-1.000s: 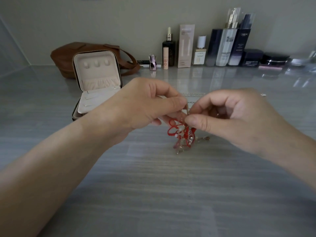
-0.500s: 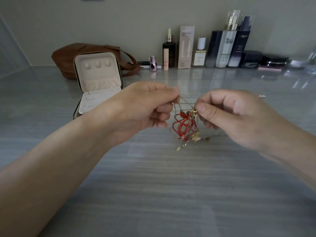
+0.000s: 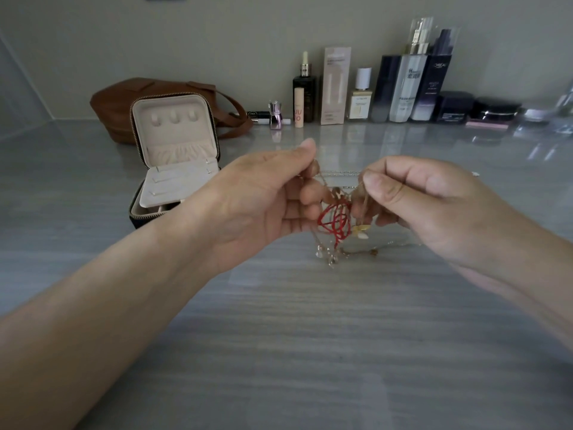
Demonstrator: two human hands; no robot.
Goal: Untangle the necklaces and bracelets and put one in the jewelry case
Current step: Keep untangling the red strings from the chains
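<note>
Two hands share one knot: the left hand (image 3: 263, 200) pinches a few fine strands between thumb and curled fingers, and the right hand (image 3: 434, 206) pinches another strand between thumb and forefinger. The tangle (image 3: 336, 231) hangs between them over the middle of the desk (image 3: 310, 336), its lowest ends apparently brushing the surface. A red cord (image 3: 333, 223) loops through thin gold chains, with a pale pendant (image 3: 361, 231) dangling just beside the right fingers (which chain it belongs to I cannot tell). The jewelry case (image 3: 173, 131) stands open toward the far left of the desk, well apart from the tangle, and no piece shows in its visible tray. A brown bag (image 3: 124, 100) sits behind it, and a row of cosmetic bottles (image 3: 403, 88) lines the far edge. By my reading the untangling step is under way and nothing is freed yet. The next move probably calls for small, slack pulls apart, easing one strand out through the red loops rather than tugging, since tension could tighten the knot or strain a fine chain.
</note>
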